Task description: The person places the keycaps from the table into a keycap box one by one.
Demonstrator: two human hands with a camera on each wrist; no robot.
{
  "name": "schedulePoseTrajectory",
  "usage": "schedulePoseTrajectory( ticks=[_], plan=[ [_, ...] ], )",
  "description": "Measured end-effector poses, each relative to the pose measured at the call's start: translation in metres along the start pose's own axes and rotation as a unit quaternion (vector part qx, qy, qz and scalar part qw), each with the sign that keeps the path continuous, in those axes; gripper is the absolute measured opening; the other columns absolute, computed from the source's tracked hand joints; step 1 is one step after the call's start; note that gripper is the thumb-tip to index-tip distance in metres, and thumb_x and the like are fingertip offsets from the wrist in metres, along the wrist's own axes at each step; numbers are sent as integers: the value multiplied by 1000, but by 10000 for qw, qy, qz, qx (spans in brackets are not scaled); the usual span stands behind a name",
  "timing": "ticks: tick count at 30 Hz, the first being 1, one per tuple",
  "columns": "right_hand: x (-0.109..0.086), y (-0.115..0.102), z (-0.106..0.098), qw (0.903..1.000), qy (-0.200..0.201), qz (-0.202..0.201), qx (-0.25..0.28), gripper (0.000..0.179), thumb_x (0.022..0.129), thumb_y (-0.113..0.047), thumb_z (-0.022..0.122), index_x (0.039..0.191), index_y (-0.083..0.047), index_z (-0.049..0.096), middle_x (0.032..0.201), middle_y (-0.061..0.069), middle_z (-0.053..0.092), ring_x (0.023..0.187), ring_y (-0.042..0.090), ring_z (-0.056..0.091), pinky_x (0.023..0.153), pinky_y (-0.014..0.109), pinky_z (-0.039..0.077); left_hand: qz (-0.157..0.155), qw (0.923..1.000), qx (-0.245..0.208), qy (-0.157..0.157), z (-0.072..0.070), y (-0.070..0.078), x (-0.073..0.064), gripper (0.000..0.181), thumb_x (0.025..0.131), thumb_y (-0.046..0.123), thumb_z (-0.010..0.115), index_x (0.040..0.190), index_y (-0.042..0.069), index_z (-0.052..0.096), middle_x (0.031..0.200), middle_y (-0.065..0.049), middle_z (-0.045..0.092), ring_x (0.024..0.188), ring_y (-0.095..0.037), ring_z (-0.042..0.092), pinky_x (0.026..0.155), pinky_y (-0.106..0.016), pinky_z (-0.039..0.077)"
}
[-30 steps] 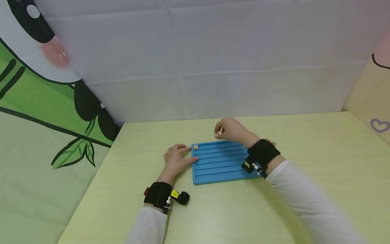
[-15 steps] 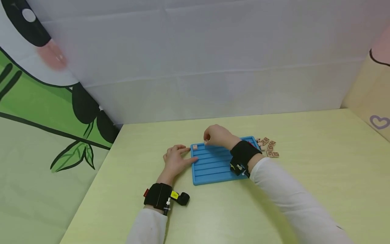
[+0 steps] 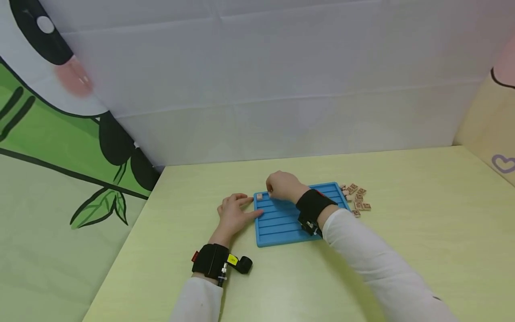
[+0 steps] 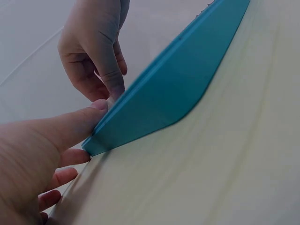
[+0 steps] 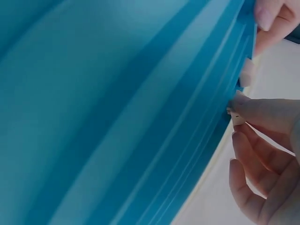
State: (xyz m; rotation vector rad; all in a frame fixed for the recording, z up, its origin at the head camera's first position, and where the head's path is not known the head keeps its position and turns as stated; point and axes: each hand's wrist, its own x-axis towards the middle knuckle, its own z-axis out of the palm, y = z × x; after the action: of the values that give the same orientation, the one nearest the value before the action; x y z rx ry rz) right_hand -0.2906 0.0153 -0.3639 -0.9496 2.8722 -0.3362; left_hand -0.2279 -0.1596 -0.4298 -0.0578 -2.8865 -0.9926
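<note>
Blue tray (image 3: 277, 227), head view: flat on the pale desk (image 3: 161, 223), grooves running crosswise.
Corner tile (image 3: 259, 197), head view: sitting up in the far left corner of the tray.
Left hand (image 3: 234, 215), head view: spread at the tray's left edge, thumb and a fingertip touching, grip loose and unclenched.
Right hand (image 3: 283, 185), head view: over the far groove, just beside that tile, fingertips out of sight from up here!
Loose tiles (image 3: 359, 205), head view: scattered on the desk by the tray's right edge.
Left hand, left wrist view: thumb on the rim, other fingers lower down.
Right hand, left wrist view: thumb and fingers meet at the rim, close by the left thumb.
Pinched tile (image 5: 238, 118), right wrist view: there it is, the right grip has it between thumb and finger, at the tray's far edge; whether it's seated, can't tell.
Corner tile, right wrist view: between the right thumb and the left hand.
</note>
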Motion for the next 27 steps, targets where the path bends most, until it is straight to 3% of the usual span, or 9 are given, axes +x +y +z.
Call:
schedulePoseTrajectory(
  ticks=[6, 27],
  plan=[
    [1, 1, 3, 9997, 61, 86, -212, 8, 86, -10, 64, 89, -7, 71, 90, 7, 69, 77, 20, 60, 73, 35, 50, 47, 10000, 0, -10, 0, 2, 1, 57, 80, 42, 74, 124, 8, 64, 132, -12, 49, 126, -36, 33, 99, -55, 17],
    [-4, 1, 7, 9996, 68, 259, 96, 9, 90, -10, 63, 91, -6, 70, 91, 8, 68, 79, 21, 58, 78, 35, 50, -29, 10000, 36, -55, -1, 3, -1, 57, 80, 41, 74, 125, 8, 63, 133, -12, 50, 127, -37, 32, 99, -55, 17]
  ],
)
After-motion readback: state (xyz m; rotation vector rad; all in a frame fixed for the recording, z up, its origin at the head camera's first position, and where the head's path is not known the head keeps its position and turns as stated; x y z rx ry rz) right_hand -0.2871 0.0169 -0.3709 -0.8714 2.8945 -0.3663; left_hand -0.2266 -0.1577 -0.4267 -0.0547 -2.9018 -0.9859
